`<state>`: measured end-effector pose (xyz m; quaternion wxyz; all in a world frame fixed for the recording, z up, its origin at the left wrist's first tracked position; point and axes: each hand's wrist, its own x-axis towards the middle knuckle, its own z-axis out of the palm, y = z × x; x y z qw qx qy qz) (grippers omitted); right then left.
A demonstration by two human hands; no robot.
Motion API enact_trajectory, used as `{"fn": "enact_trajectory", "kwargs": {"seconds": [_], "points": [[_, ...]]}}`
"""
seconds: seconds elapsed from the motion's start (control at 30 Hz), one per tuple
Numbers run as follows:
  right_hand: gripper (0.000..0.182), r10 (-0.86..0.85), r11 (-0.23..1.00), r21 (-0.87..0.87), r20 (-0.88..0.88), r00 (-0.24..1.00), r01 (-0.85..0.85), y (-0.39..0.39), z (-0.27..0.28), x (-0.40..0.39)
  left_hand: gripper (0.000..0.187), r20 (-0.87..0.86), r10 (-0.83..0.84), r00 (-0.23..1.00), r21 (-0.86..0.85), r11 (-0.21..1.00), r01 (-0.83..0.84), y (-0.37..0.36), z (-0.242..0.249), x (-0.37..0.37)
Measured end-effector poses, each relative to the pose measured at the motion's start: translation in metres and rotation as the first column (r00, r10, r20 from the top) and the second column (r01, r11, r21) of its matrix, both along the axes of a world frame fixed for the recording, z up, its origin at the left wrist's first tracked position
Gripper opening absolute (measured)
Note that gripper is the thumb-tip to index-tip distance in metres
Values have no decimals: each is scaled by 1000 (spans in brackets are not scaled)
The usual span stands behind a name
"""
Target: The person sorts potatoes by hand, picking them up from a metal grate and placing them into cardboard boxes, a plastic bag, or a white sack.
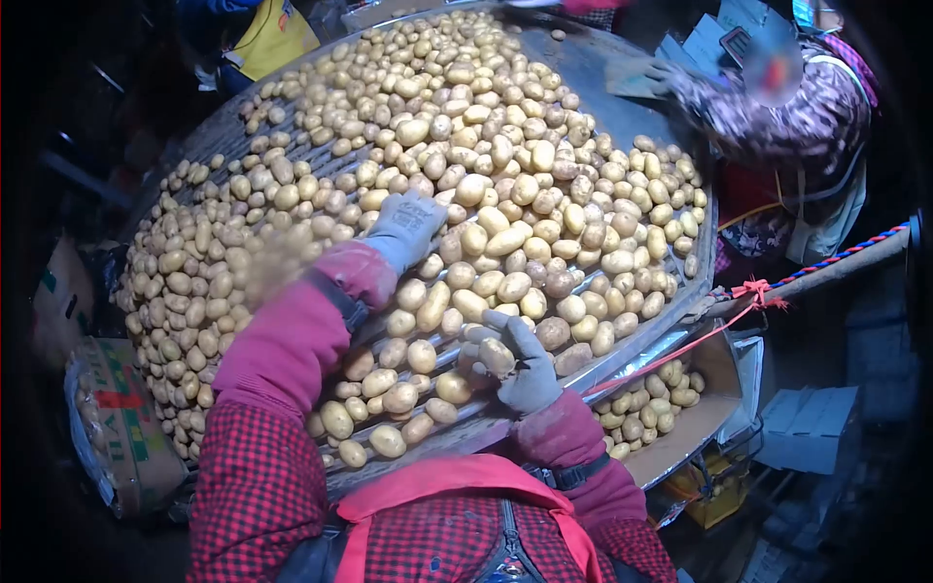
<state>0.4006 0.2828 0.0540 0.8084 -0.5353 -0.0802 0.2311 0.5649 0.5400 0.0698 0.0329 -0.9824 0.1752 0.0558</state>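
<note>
Potatoes (505, 241) lie heaped over a large slatted table (321, 155). My left hand (403, 228), in a grey glove, reaches onto the middle of the heap with its back towards me. Its fingers are bent down and hidden, so any potato in them cannot be seen. Close to the near edge, my right hand (530, 367), in a matching glove, grips one potato (496, 357) between thumb and fingers. Loose potatoes lie just left of it on the slats. A brownish blur (282, 262) shows beside my left forearm.
Below the table's right edge stands an open carton (714, 398) holding potatoes (649, 410). A pink cord (671, 360) runs to a pole (836, 267) wound with rope. A co-worker (797, 126) leans in from the right. At left sits a printed box (131, 418).
</note>
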Motion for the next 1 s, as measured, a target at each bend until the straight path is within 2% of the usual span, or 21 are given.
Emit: {"fn": "enact_trajectory", "kwargs": {"seconds": [0.03, 0.07, 0.13, 0.17, 0.2, 0.27, 0.3, 0.33, 0.4, 0.43, 0.47, 0.53, 0.63, 0.67, 0.73, 0.77, 0.83, 0.87, 0.93, 0.97, 1.0], "points": [[46, -25, 999, -25, -66, 998, 23, 2, 3, 0, 33, -38, 34, 999, -3, 999, -34, 4, 2, 1], [46, -42, 999, -21, -133, 990, 39, 3, 8, -1, 20, 16, 13, 1000, -154, 988, -11, 9, 3, -8], [46, -62, 998, -42, -149, 987, 56, 5, 3, -2, 20, 11, -9, 1000, -203, 979, 11, 17, 3, -16], [47, -62, 998, -12, -129, 990, 61, 6, 1, -2, 21, -7, -11, 1000, -189, 982, 10, 16, 3, -17], [47, -44, 999, -14, -125, 991, 42, 8, -2, -2, 21, 51, 24, 998, -175, 985, -14, 12, -5, -14], [46, -54, 997, -64, -4, 999, 54, 9, -7, 0, 23, 104, 71, 992, -137, 989, -56, 1, -18, -6], [45, -55, 997, 37, -138, 989, 60, 9, -9, 2, 25, 86, 111, 990, -111, 989, -101, -3, -22, -3], [45, -39, 998, 37, -142, 989, 44, 8, -10, 4, 25, 87, 135, 987, -136, 983, -122, -6, -22, -3], [46, -3, 967, 241, -303, 953, 80, 8, -13, 6, 27, 55, 209, 976, -149, 969, -198, -9, -20, -2], [46, -22, 978, 192, -295, 955, 81, 10, -11, 5, 29, -27, 223, 974, -162, 961, -224, -12, 1, -5], [46, -9, 980, 186, -290, 957, 66, 10, -11, 5, 29, -24, 237, 971, -169, 957, -238, -12, 7, -7], [47, -31, 998, 44, -152, 988, 38, 10, -9, 3, 28, -177, 254, 951, -156, 947, -282, -12, 14, -12], [47, -52, 998, -31, -131, 990, 49, 12, -5, 3, 29, -180, 144, 973, -18, 989, -150, -9, 8, -12], [47, -44, 999, -32, -135, 990, 40, 12, -6, 3, 30, -172, 77, 982, 41, 997, -71, -10, 10, -15], [45, -35, 985, 149, -332, 943, 89, 10, -9, 6, 35, -214, 96, 972, 65, 994, -84, -18, 13, -8], [45, -28, 985, 150, -332, 943, 82, 11, -9, 5, 38, -257, 130, 958, 82, 990, -112, -21, 13, -5], [49, 0, 992, -128, 30, 1000, 4, 11, -9, 1, 41, -300, 157, 941, 94, 986, -134, -19, 14, -4], [49, 4, 992, -129, 41, 999, 1, 9, -7, 3, 41, -290, 161, 943, 92, 986, -140, -14, 14, -7], [52, 14, 994, 110, -327, 945, 23, 7, -2, 6, 38, -195, 198, 961, -156, 961, -230, 1, 15, -19], [55, 45, 990, 138, -422, 906, 15, 12, 18, 7, 40, -274, 201, 940, -221, 939, -265, 9, 26, -24], [55, 56, 990, 140, -419, 906, 4, 17, 28, 4, 40, -271, 212, 939, -220, 936, -275, 15, 36, -35]]}}
